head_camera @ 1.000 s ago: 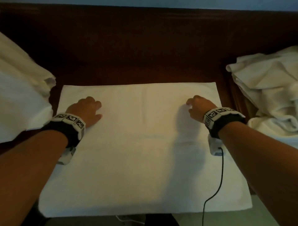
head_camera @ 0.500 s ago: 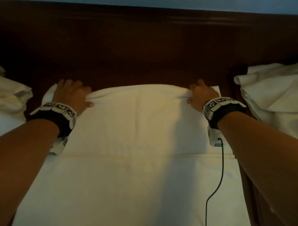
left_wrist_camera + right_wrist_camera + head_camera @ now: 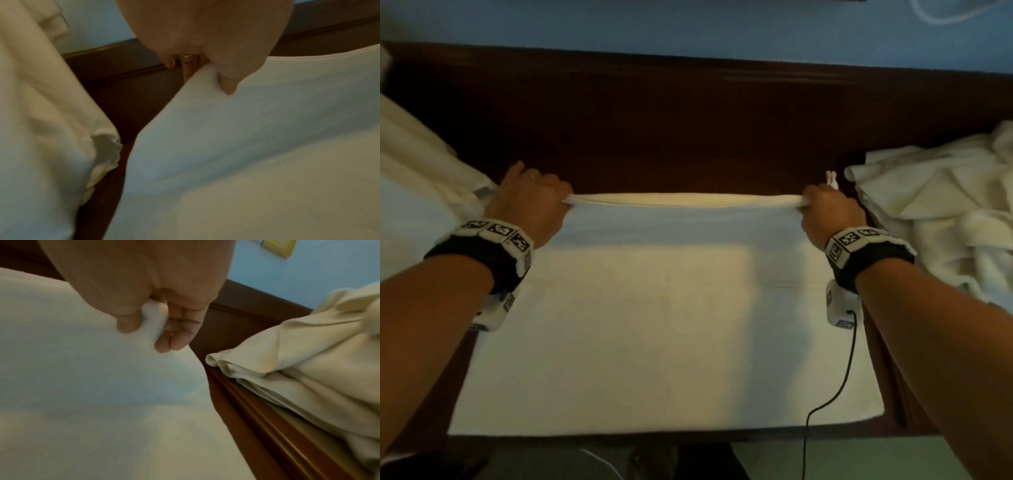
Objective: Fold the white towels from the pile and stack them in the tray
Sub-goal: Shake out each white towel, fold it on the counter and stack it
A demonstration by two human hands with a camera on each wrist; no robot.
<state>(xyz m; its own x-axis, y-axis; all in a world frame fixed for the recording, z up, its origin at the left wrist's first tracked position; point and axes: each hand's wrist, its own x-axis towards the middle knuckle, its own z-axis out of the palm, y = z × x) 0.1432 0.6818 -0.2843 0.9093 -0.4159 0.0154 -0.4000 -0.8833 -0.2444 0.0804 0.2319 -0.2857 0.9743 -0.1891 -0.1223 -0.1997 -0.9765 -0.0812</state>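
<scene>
A white towel [image 3: 664,329] lies spread on the dark wooden table, its far edge lifted off the surface and stretched between both hands. My left hand [image 3: 530,198] pinches the far left corner; in the left wrist view the thumb [image 3: 227,84] presses on top of the towel [image 3: 257,146]. My right hand [image 3: 825,209] pinches the far right corner, and the right wrist view shows thumb and fingers [image 3: 174,340] clamped on a bunched bit of the towel [image 3: 92,386]. No tray is in view.
A rumpled pile of white towels [image 3: 941,212] lies at the right, close to my right hand. More white cloth [image 3: 417,192] sits at the left. A dark wooden ledge [image 3: 688,113] and a blue wall run behind. A black cable [image 3: 835,390] hangs from my right wrist.
Both hands went from resting on the flat towel to its far corners, gripped them, and have lifted the far edge up, stretched taut.
</scene>
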